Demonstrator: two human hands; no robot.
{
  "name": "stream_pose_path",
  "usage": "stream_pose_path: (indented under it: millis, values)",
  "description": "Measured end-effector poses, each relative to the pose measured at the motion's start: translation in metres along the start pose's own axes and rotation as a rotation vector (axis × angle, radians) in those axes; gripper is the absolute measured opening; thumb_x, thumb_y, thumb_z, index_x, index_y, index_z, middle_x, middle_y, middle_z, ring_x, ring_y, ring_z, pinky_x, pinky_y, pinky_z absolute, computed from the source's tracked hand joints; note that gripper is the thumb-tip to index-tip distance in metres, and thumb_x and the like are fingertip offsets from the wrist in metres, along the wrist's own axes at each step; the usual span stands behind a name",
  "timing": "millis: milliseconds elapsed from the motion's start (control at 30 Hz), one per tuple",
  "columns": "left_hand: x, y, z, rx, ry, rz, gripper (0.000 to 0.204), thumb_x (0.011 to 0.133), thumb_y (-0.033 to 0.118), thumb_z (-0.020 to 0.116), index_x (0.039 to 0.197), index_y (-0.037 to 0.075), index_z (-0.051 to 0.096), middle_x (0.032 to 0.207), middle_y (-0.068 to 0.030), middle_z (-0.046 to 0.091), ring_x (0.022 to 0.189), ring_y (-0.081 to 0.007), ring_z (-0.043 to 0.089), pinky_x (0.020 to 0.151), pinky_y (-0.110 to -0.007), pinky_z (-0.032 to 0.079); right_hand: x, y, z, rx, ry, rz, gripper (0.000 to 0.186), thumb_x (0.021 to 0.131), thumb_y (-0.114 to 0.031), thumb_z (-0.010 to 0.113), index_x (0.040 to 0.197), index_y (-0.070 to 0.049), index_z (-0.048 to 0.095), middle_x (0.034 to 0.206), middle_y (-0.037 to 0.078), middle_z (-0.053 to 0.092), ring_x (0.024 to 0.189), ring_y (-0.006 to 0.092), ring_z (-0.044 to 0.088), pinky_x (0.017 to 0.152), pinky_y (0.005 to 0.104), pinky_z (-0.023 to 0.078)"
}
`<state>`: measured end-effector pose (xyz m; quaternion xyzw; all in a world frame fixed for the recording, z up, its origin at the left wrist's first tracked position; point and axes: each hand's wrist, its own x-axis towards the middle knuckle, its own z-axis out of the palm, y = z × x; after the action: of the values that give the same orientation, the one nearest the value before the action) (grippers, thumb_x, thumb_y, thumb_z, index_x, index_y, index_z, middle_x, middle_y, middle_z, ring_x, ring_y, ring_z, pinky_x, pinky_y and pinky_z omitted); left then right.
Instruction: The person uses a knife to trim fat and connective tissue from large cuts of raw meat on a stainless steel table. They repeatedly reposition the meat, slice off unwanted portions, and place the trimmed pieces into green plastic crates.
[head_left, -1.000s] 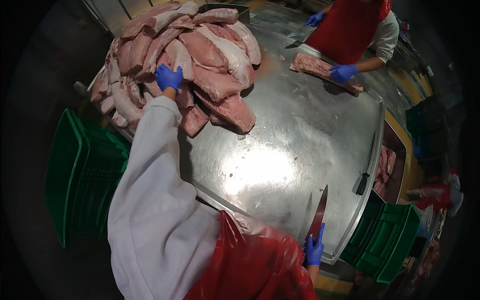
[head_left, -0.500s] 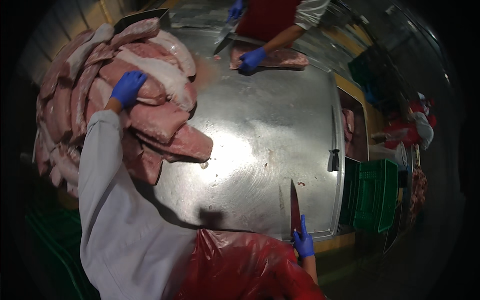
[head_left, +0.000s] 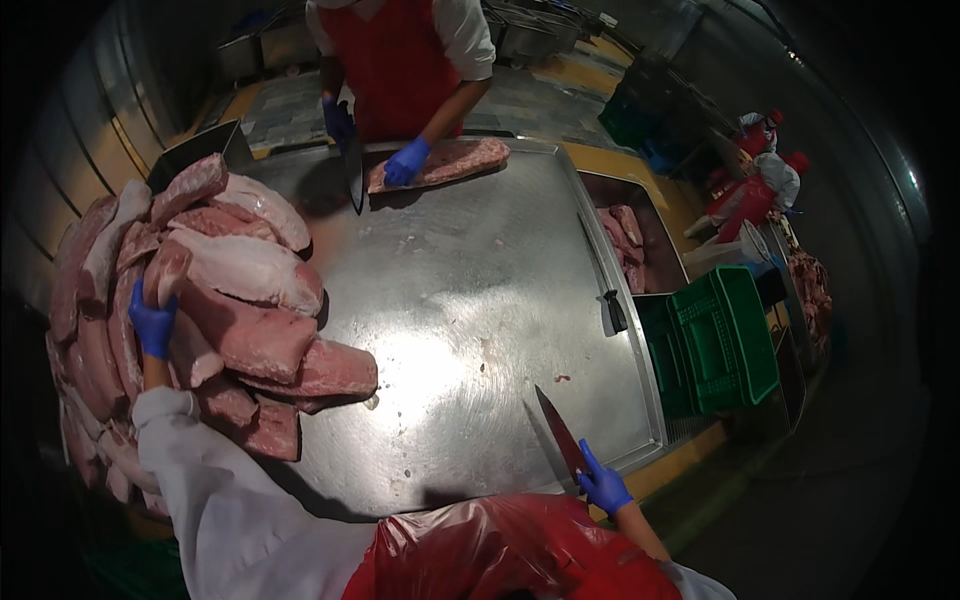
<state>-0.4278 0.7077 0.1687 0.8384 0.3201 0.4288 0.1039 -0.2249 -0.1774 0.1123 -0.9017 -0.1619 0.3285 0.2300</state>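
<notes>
Head view is showing a shiny metal tabletop (head_left: 470, 290) with a big pile of pink meat (head_left: 255, 335) sitting at its left end. Over that end of the tabletop, the person's blue-gloved left hand (head_left: 153, 322) is pinching one small piece of meat (head_left: 167, 275), which is hiding some of the fingers. By the tabletop's near right corner, the blue-gloved right hand (head_left: 605, 486) is closing tight around a long knife (head_left: 563, 437), with one finger sticking out, and the blade is pointing in over the tabletop. A spare knife (head_left: 614, 312) with a black handle is lying along the tabletop's right edge. Just past that edge, a metal bin (head_left: 665, 250) is holding more meat, and a green crate (head_left: 757, 310) is standing there too. Across the tabletop, at its far edge, a co-worker (head_left: 395, 70) in red is touching a long slab of meat (head_left: 460, 163) and is holding another knife (head_left: 353, 175).
</notes>
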Motion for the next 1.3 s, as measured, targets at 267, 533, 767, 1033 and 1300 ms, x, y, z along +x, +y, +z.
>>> stream_pose_path:
  millis: [267, 533, 767, 1033, 1300]
  values:
    - [-0.111, 0.126, -0.008, 0.006, -0.322, 0.585, 0.054, 0.059, 0.018, 0.083, 0.103, 0.0, 0.058, 0.096, -0.0202, 0.06, 0.089, -0.042, 0.059, 0.079, -0.046, 0.049, 0.009, 0.006, 0.003, 0.085, 0.004, 0.022, 0.073, 0.101, -0.024, 0.056, 0.161, -0.029, 0.013, 0.077, 0.019, 0.069, 0.066, 0.0366, 0.069, 0.064, 0.0455, 0.053]
    - [-0.129, 0.319, -0.082, -0.564, -0.425, 0.257, 0.058, 0.062, 0.027, 0.086, 0.105, 0.001, 0.059, 0.099, -0.0133, 0.064, 0.091, -0.028, 0.065, 0.082, -0.037, 0.051, -0.001, 0.037, 0.006, 0.001, 0.125, -0.082, 0.073, 0.101, -0.023, 0.056, 0.161, -0.029, 0.014, 0.072, 0.016, 0.067, 0.061, 0.0305, 0.066, 0.062, 0.0431, 0.051]
    - [-0.131, 0.364, -0.078, -1.351, -0.337, -0.363, 0.054, 0.081, 0.018, 0.072, 0.129, -0.002, 0.055, 0.116, -0.011, 0.063, 0.104, -0.0232, 0.063, 0.093, -0.035, 0.051, -0.03, 0.07, -0.009, 0.411, 0.325, -0.051, 0.075, 0.101, -0.015, 0.057, 0.162, -0.026, 0.014, 0.063, 0.007, 0.059, 0.049, 0.0125, 0.053, 0.048, 0.032, 0.045]
    - [-0.229, 0.474, 0.129, -1.494, -0.791, -0.627, 0.046, 0.083, 0.009, 0.066, 0.127, -0.002, 0.059, 0.116, -0.0123, 0.065, 0.102, -0.0208, 0.064, 0.092, -0.034, 0.052, -0.043, 0.146, -0.042, 0.606, 0.461, -0.048, 0.077, 0.1, -0.011, 0.057, 0.162, -0.027, 0.014, 0.064, 0.003, 0.059, 0.051, 0.0073, 0.051, 0.046, 0.0263, 0.044]
    - [-0.366, 0.478, 0.363, -0.573, -0.735, -0.269, 0.087, 0.081, 0.028, 0.075, 0.147, -0.009, 0.031, 0.144, -0.0278, 0.043, 0.131, -0.0324, 0.049, 0.108, -0.042, 0.043, -0.029, 0.2, -0.085, 0.592, 0.343, -0.08, 0.076, 0.099, -0.013, 0.057, 0.161, -0.028, 0.015, 0.066, 0.005, 0.062, 0.051, 0.0105, 0.055, 0.049, 0.0301, 0.049]
